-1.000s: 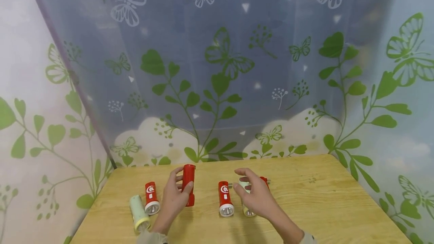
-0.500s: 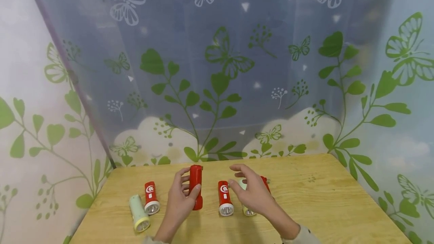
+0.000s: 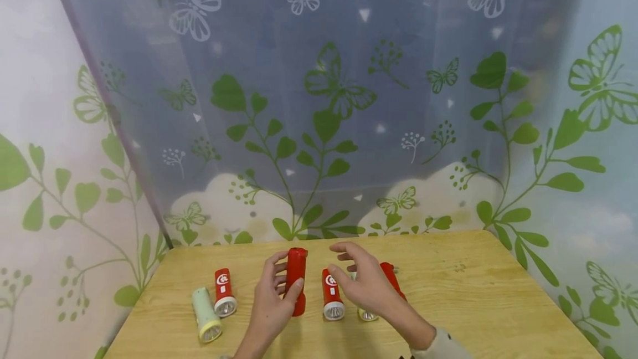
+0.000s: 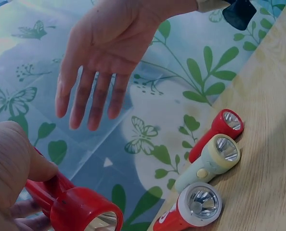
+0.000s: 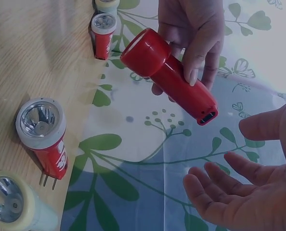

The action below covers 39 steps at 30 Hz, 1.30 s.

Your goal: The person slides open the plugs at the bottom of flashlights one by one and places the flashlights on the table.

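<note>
Red, shiny, plastic-looking flashlight with a flared head [image 3: 298,265] is in our left hand [image 3: 269,303], thumb across the barrel [image 5: 173,84]. Our right hand [image 3: 366,281] hangs to its right, fingers apart and loosely curved, holding nothing. We'd guess it's light, stiff and a bit slick, so grab the barrel, not the wide end. Left-wrist view lets us peek at its lens [image 4: 103,222], hidden in the head view; right-wrist view adds metal prongs [image 5: 53,183] on the white-rimmed red flashlight [image 5: 42,137] between our hands.
</note>
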Motion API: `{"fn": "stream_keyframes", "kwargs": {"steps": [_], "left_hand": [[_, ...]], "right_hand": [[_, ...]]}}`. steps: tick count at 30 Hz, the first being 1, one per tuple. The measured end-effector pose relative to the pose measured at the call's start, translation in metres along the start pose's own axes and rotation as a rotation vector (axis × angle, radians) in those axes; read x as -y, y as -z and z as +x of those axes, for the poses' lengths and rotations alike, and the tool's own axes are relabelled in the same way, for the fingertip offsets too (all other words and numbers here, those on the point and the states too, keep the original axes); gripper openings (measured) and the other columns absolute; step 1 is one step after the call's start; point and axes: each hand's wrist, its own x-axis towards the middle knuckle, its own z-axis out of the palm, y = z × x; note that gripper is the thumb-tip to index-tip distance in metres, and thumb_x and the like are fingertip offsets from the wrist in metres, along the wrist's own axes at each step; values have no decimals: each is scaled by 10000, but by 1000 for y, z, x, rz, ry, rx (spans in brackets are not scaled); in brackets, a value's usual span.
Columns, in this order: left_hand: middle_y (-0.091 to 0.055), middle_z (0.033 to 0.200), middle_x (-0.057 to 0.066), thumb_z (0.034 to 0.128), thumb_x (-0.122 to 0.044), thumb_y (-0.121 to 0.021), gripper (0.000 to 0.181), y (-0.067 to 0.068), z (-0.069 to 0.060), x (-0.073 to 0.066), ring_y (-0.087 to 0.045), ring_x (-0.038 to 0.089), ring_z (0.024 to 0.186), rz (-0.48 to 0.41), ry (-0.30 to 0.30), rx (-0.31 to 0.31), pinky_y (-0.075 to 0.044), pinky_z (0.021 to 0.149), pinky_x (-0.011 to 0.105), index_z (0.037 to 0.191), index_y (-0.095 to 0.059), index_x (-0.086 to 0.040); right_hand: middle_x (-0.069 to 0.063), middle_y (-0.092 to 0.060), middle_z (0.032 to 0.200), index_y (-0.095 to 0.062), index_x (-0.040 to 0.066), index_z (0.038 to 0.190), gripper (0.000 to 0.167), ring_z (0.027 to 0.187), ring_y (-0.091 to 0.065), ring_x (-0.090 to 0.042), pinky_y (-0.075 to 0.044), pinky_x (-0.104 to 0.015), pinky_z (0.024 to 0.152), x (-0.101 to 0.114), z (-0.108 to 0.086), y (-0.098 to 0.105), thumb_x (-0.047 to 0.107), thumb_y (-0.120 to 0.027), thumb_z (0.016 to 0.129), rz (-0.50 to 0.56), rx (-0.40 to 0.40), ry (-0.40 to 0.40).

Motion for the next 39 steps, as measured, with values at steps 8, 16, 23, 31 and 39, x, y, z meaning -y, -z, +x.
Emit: {"fn": "stream_keyframes", "kwargs": {"steps": [8,16,23,31,39], "left_hand": [[-645,1271,181,921,-25,-700,576,-4,-4,-4,-691,255,1047,-20,-6,9,-589,888,408,1418,-445,-166],[-635,1277,169,928,-33,-694,564,-8,-7,-6,-684,247,1058,-26,-22,40,-574,900,382,1418,-445,-161],[-632,1282,153,933,-70,-705,555,-12,-10,-10,-678,235,1070,-32,-41,59,-567,915,329,1413,-444,-173],[-639,1261,141,931,-78,-712,541,-14,-12,-11,-687,229,1060,-44,-81,66,-563,889,250,1399,-460,-181],[-629,1282,140,934,-61,-700,537,-16,-15,-12,-676,233,1086,-76,-79,80,-555,894,214,1399,-453,-167]], "right_hand": [[-34,-667,1296,-623,137,1303,341,1137,-632,-229,-561,-347,917,1,3,-3,187,-669,968,-13,16,49],[-21,-666,1261,-638,166,1239,269,1137,-630,-228,-558,-384,919,2,7,-6,207,-669,975,-10,53,57],[-49,-666,1276,-633,130,1258,293,1130,-633,-250,-560,-332,889,5,9,-8,225,-664,982,-19,72,95],[-33,-653,1247,-626,155,1267,290,1112,-633,-252,-586,-421,888,8,12,-10,219,-660,987,34,104,112],[-4,-665,1232,-634,154,1271,286,1061,-641,-194,-571,-283,831,10,15,-14,200,-654,989,24,112,161]]}}
